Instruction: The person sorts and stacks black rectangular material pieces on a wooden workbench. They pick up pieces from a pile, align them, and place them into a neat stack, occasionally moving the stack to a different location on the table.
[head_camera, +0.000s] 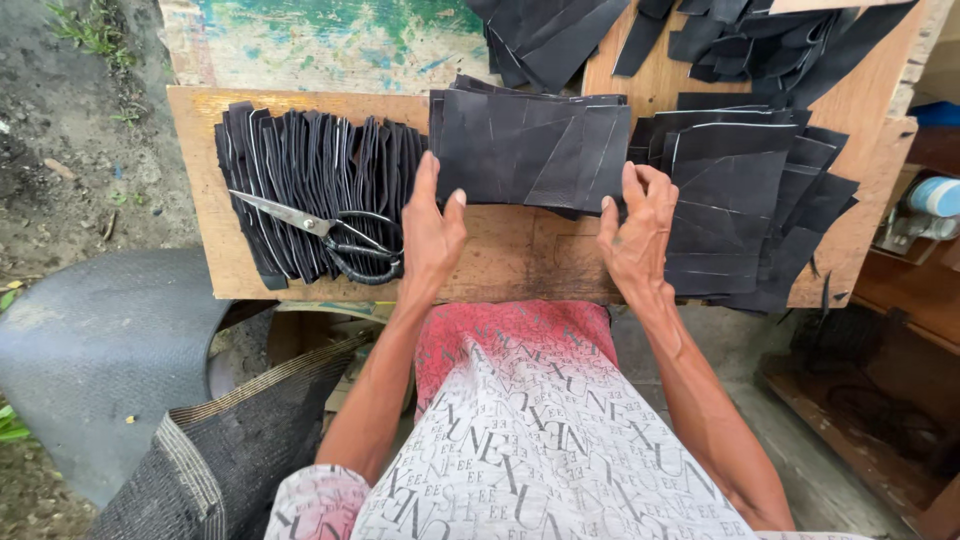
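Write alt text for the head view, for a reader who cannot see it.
Seen from above, a person's left hand and right hand rest at the two lower corners of a stack of black leather pieces on a wooden board. Scissors lie on a row of black strips to the left.

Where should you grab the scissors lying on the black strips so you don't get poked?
Probably by the black loop handles. The scissors lie flat on the row of black strips, with the shut metal blades pointing away to the upper left and the handles toward the left hand. Coming from the right, that hand would meet the handles first, clear of the tip.
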